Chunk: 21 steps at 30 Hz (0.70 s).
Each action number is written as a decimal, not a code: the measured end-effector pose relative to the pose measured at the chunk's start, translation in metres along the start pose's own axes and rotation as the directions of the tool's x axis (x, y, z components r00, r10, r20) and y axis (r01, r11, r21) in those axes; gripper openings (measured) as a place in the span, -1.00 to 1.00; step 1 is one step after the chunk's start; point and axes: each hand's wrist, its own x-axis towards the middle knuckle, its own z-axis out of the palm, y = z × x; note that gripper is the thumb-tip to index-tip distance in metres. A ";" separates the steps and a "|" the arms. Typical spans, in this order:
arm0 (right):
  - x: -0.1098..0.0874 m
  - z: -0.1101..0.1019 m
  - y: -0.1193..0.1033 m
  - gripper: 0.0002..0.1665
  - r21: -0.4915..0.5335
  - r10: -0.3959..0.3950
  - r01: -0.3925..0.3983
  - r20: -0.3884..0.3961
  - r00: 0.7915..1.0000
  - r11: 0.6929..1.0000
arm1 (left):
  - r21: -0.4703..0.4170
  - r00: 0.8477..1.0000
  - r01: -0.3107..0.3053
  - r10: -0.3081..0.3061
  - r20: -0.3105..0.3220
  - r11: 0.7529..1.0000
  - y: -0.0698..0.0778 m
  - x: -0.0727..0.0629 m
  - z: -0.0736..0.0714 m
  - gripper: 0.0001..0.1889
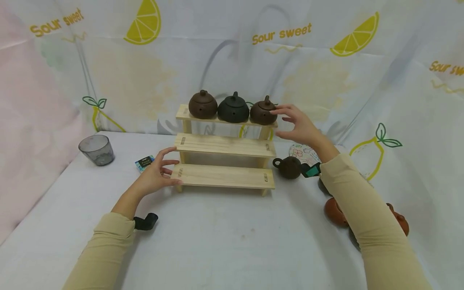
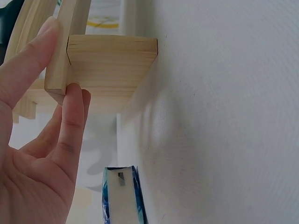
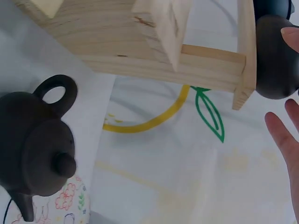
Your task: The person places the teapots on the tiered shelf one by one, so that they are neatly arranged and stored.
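A three-tier wooden display stand (image 1: pixel 224 176) stands on the white table. My left hand (image 1: pixel 154 173) grips the left end of its lowest shelf, thumb at the front corner and other fingers spread along the end. On the top shelf sit three small teapots: a brown one (image 1: pixel 203 105), a black one (image 1: pixel 233 108) and a dark brown one (image 1: pixel 263 112) at the right end. My right hand (image 1: pixel 298 125) is beside that last teapot, fingers spread. One fingertip (image 3: pixel 290 35) overlaps the teapot's side in the right wrist view, while the other fingers are apart from it.
A dark teapot (image 1: pixel 290 167) stands right of the stand, near a patterned round piece (image 1: pixel 303 153). Reddish teapots (image 1: pixel 335 211) lie partly behind my right sleeve. On the left are a grey glass cup (image 1: pixel 97 150) and a small blue-and-black box (image 1: pixel 144 162). A lemon-print cloth hangs behind.
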 end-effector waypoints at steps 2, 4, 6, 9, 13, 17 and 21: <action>-0.007 0.001 -0.003 -0.39 0.002 0.013 -0.013 -0.005 1.000 1.000 | 0.004 1.000 0.003 -0.003 -0.003 1.000 0.000 0.000 0.000 0.09; -0.013 0.002 -0.002 -0.40 0.006 0.016 -0.016 -0.010 1.000 1.000 | 0.008 1.000 0.007 -0.007 -0.004 1.000 0.000 0.000 0.000 0.08; -0.019 0.003 0.007 -0.40 0.013 0.024 -0.023 -0.018 1.000 1.000 | 0.012 1.000 0.007 -0.007 -0.005 1.000 0.000 0.000 0.001 0.08; -0.027 0.006 0.027 -0.38 0.025 0.028 -0.027 -0.020 0.999 0.999 | 0.014 1.000 0.007 -0.007 -0.007 1.000 0.000 0.000 0.001 0.07; -0.038 0.009 0.033 -0.37 0.041 0.042 -0.040 -0.027 0.999 0.998 | 0.021 1.000 0.007 -0.007 -0.008 1.000 -0.001 0.000 0.001 0.07; -0.048 0.011 0.019 -0.40 0.058 0.059 -0.056 -0.038 0.998 0.997 | 0.024 1.000 0.010 -0.010 -0.010 1.000 0.000 0.000 0.001 0.07; -0.056 0.014 0.021 -0.41 0.061 0.062 -0.058 -0.055 0.997 0.996 | 0.022 1.000 0.012 -0.011 -0.010 1.000 0.000 0.000 0.001 0.07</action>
